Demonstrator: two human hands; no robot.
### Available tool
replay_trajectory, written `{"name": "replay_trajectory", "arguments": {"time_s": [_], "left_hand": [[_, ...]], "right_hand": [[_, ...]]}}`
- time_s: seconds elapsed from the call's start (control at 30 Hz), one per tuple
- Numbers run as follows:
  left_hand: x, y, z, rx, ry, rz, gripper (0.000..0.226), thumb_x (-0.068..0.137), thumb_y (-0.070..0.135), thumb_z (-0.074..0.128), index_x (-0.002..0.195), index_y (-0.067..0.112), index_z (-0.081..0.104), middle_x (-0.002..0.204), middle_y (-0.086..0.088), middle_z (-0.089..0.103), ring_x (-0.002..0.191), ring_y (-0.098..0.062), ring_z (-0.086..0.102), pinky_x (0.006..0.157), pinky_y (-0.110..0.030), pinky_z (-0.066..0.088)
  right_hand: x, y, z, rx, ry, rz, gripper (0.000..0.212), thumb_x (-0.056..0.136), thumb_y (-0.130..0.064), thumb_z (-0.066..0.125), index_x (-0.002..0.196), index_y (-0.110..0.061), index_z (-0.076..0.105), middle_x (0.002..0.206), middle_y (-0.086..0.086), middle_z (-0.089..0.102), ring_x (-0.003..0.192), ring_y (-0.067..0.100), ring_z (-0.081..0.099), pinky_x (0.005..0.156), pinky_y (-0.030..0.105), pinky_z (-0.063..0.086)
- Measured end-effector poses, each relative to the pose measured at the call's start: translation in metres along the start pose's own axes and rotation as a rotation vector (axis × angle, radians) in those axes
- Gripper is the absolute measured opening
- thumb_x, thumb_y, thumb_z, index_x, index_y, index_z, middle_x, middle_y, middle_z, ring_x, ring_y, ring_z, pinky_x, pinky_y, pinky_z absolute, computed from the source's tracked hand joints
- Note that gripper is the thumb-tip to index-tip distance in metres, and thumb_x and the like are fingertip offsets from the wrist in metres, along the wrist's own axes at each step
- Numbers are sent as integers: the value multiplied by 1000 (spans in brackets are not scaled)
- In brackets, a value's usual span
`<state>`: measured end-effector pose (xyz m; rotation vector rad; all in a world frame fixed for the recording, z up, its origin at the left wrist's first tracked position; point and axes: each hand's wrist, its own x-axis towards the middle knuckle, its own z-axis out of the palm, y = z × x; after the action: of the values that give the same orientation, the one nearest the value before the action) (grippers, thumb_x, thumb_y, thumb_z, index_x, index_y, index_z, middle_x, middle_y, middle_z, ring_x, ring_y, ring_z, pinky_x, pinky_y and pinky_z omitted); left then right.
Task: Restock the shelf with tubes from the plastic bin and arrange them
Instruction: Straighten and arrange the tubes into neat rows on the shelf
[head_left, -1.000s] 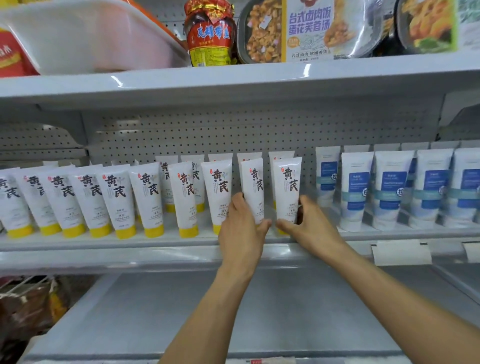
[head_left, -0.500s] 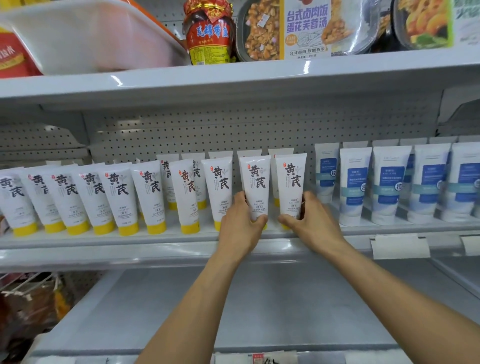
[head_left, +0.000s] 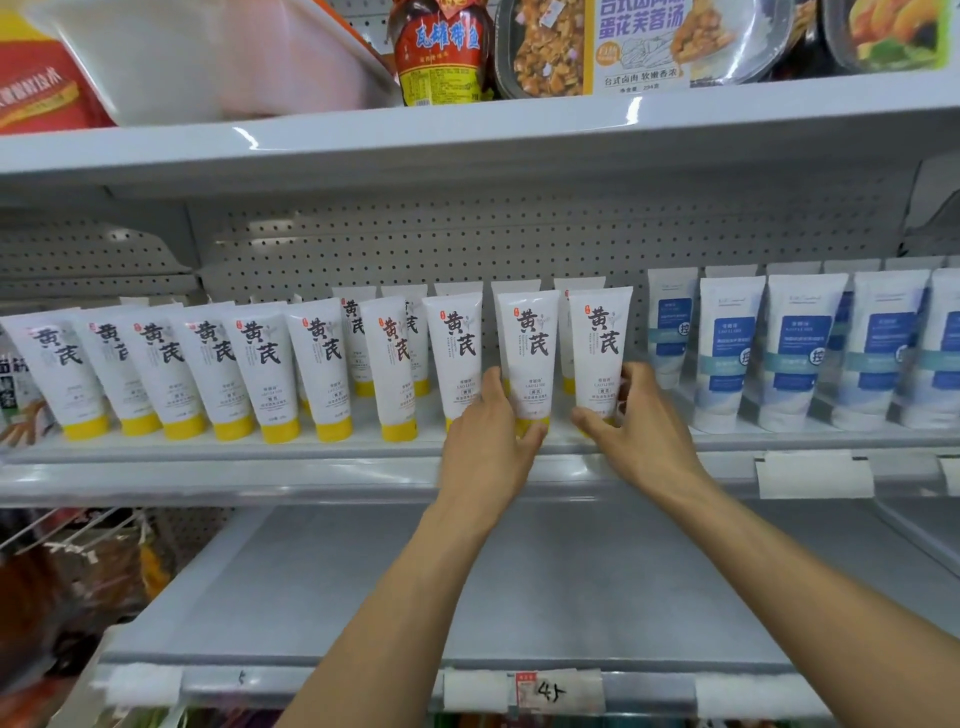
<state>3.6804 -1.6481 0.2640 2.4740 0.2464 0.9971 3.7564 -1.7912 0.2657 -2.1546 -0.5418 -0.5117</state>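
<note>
Squaring up the right end of the yellow-capped row (head_left: 218, 364) on the middle shelf (head_left: 260, 470): gripping the base of the second-last tube (head_left: 530, 348) in the curled left hand (head_left: 488, 447), pinching the foot of the end tube (head_left: 600, 343) with the right hand (head_left: 644, 436), thumb in front, fingers round the far side. Keep both upright on their caps, labels outward, level with the neighbours. Push low near the caps to avoid tipping the ones behind. Leave a gap before the blue tubes (head_left: 727, 353). Check the plastic bin (head_left: 208, 57) above for more; contents hidden
</note>
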Motion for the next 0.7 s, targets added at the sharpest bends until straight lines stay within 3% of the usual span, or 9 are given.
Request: {"name": "replay_trajectory", "arguments": {"time_s": [0.1,0.17,0.3,0.37,0.5,0.7], "left_hand": [[-29,-9,-15,-152,117,72,55,89,26,66,138,19,41,128,5,59,115,-9,56,94,-27,47],[-39,-25,-25,-186,258,147,44,87,18,69,127,16,51,117,3,59,105,-8,56,89,-27,50],[-29,-69,-46,-154,430,104,48,78,10,75,118,8,49,115,-2,46,103,-15,49,89,-29,46],[-16,-84,-52,-136,404,18,58,76,13,77,122,5,44,119,-5,41,112,-23,46,99,-36,43],[6,-97,-59,-133,249,-69,72,78,27,76,133,6,34,130,-10,37,123,-25,42,102,-27,34],[26,-101,-57,-109,146,-82,66,75,35,77,121,9,36,123,-9,54,112,-29,54,86,-37,43]], "right_hand": [[-18,-5,-2,-99,231,-147,60,81,-33,71,130,-13,41,126,6,53,116,24,48,96,41,41],[-29,-18,-3,-84,313,-254,51,83,-28,70,125,-13,45,119,5,54,106,22,50,89,40,42],[-38,-54,15,-81,154,-361,27,90,-29,62,114,-22,53,110,-8,59,79,10,56,70,34,49],[-36,-72,33,-118,75,-357,28,92,-33,57,118,-24,55,116,-7,58,82,13,58,72,34,49],[-24,-99,64,-194,16,-229,51,90,-39,56,133,-20,36,129,-1,56,111,27,59,81,39,49],[-14,-113,84,-324,37,-78,62,89,-42,58,134,-10,28,110,7,64,100,31,64,67,37,41]]}}
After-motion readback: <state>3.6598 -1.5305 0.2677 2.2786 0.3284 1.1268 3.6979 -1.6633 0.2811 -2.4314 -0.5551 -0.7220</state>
